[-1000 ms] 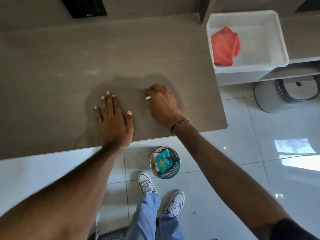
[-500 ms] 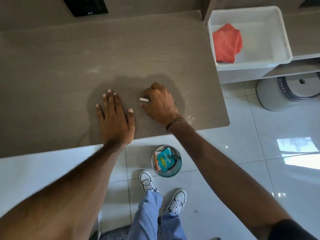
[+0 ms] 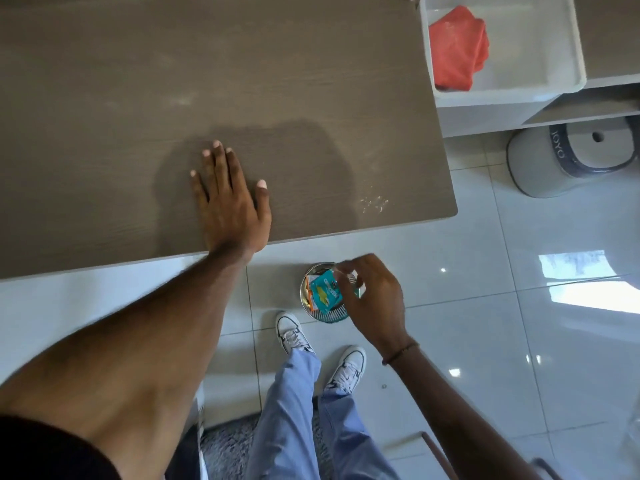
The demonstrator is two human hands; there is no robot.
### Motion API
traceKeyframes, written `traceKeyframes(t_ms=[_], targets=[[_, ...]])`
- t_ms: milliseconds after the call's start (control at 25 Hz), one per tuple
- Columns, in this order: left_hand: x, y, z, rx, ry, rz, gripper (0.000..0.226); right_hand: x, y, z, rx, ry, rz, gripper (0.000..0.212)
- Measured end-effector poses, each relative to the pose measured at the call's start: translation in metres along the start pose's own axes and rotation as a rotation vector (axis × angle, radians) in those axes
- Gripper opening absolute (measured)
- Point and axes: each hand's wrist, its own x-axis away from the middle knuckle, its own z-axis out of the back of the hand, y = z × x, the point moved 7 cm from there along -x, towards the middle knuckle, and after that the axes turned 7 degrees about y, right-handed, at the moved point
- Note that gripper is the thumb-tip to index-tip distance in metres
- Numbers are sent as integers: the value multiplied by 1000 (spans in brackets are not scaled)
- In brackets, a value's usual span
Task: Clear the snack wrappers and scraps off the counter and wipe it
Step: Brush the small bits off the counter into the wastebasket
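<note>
My left hand (image 3: 230, 202) lies flat and open on the brown wooden counter (image 3: 311, 81), near its front edge. My right hand (image 3: 375, 299) hovers off the counter, above a small round metal bin (image 3: 327, 317) on the floor. Its fingertips are pinched on a small pale scrap that shows only as a blur. Inside the bin lies a teal snack wrapper (image 3: 325, 291) with an orange one under it. Pale crumbs (image 3: 374, 204) are scattered by the counter's front right corner. A folded red cloth (image 3: 457, 50) sits in a white tub (image 3: 502, 95) to the right of the counter.
A grey round container (image 3: 568, 157) stands on the glossy tiled floor under a shelf at the right. My two white sneakers (image 3: 294, 332) are just in front of the bin. A chair back shows at the bottom right.
My right hand has lifted the white scrap off the counter and swung down to the floor bin. My left hand stays flat in place. The view has tilted downward.
</note>
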Motion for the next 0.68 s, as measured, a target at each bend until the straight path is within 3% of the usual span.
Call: traceKeyframes(t_ms=[280, 480, 680], targets=[[1, -1, -1, -2, 15, 3, 74, 38, 78, -70, 167, -118, -290, 24], [1, -2, -3, 12, 13, 7, 74, 39, 80, -39, 73, 64, -342, 13], [2, -4, -5, 27, 36, 2, 74, -3, 35, 26, -80, 345, -182, 9]])
